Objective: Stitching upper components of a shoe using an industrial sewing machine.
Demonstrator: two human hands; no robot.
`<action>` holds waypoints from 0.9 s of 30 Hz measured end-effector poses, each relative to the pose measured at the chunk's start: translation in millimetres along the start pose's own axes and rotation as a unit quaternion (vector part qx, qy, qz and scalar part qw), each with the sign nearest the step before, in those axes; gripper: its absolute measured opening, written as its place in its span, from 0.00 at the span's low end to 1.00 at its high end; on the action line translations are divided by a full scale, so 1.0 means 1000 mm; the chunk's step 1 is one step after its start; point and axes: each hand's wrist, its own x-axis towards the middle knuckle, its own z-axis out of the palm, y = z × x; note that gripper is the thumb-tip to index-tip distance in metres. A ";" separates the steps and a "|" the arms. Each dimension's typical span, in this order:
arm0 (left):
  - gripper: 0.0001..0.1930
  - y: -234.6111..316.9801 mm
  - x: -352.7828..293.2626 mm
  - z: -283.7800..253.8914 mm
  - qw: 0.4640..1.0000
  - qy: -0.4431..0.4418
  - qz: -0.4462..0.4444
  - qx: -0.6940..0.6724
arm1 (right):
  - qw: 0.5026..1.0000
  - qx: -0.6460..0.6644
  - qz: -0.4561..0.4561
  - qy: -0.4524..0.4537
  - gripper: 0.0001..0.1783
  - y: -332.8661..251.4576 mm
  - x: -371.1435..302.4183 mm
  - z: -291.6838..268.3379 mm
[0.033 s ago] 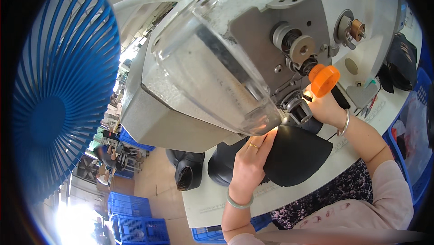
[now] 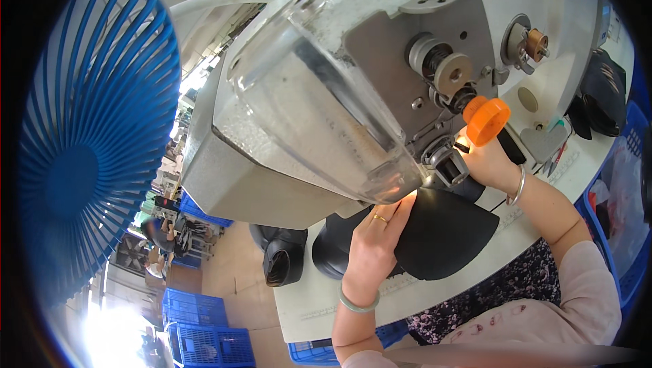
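A black curved leather-like piece [image 2: 445, 242] lies under the head of a white sewing machine [image 2: 272, 188]. My left hand [image 2: 377, 242] lies along the left edge of this piece, its fingers stretched toward the lit spot below the machine's head. The fingertips are partly hidden by the clear guard [image 2: 326, 116]. On the far side of the piece, my right hand [image 2: 490, 164] is close to the metal parts under the orange knob [image 2: 487, 120]. Its fingers are mostly hidden behind the knob and those parts. The needle area is out of sight.
More black pieces [image 2: 284, 252] stand at the left edge of the white table [image 2: 309, 317]; others [image 2: 604, 93] lie at the far right. Scissors [image 2: 561, 156] rest near my right arm. A blue fan [image 2: 71, 178] fills the left side. Blue crates [image 2: 204, 344] stand on the floor.
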 end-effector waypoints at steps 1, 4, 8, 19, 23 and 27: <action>0.27 -0.002 0.001 -0.001 1.000 -0.001 0.004 -0.003 | 1.000 -0.001 -0.010 0.007 0.21 0.001 -0.001 0.001; 0.27 -0.007 0.003 -0.004 1.000 -0.013 0.016 -0.006 | 0.999 0.012 -0.024 0.029 0.21 0.003 -0.005 0.004; 0.28 -0.015 0.004 -0.009 0.999 -0.036 0.022 -0.013 | 0.998 0.035 -0.022 0.048 0.20 0.005 -0.010 0.008; 0.49 0.013 -0.003 -0.026 0.987 -0.155 -0.010 0.040 | 0.996 0.058 0.019 0.063 0.20 0.008 -0.025 0.015; 0.59 0.049 -0.003 -0.012 0.989 -0.133 -0.056 -0.014 | 0.998 0.032 0.030 0.040 0.21 0.006 -0.027 0.013; 0.43 0.048 0.004 0.028 0.995 0.025 -0.035 0.093 | 0.999 0.020 0.033 0.005 0.22 0.007 -0.028 0.008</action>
